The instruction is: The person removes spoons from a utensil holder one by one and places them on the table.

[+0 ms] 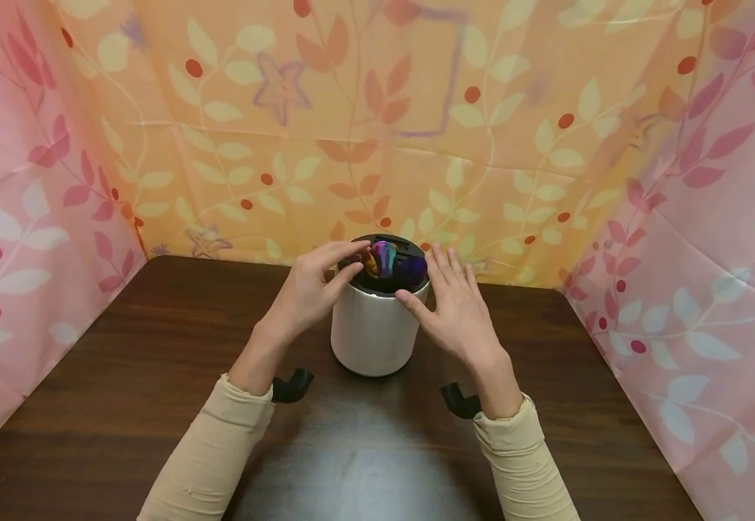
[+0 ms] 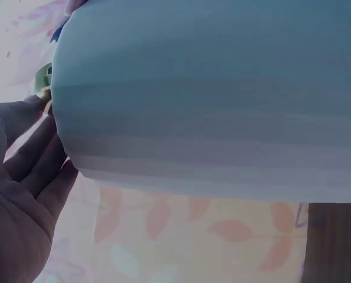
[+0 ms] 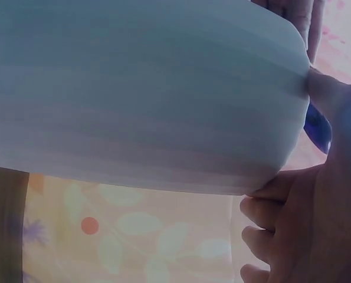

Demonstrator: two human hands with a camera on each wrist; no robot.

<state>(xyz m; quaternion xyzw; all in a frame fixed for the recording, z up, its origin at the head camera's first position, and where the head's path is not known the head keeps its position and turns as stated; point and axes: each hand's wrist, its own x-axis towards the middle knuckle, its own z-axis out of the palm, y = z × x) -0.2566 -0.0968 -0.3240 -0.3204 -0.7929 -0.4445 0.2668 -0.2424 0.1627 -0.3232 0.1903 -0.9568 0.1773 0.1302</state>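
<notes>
A white cylindrical holder with a black slotted top stands upright on the table. Rounded shiny heads, apparently of spoons, show above its top: a rainbow-coloured spoon with gold at its left side, and a dark blue spoon to the right. My left hand pinches at the gold edge with thumb and forefinger; the exact contact is small. My right hand rests its thumb on the front rim, straight fingers along the right side. In the right wrist view a blue head shows beside the thumb. The spoons' lower parts are hidden.
Dark wooden table surrounds the holder. A patterned yellow curtain hangs close behind it, with pink curtains at both sides. Black curved pieces stick out at both wrists.
</notes>
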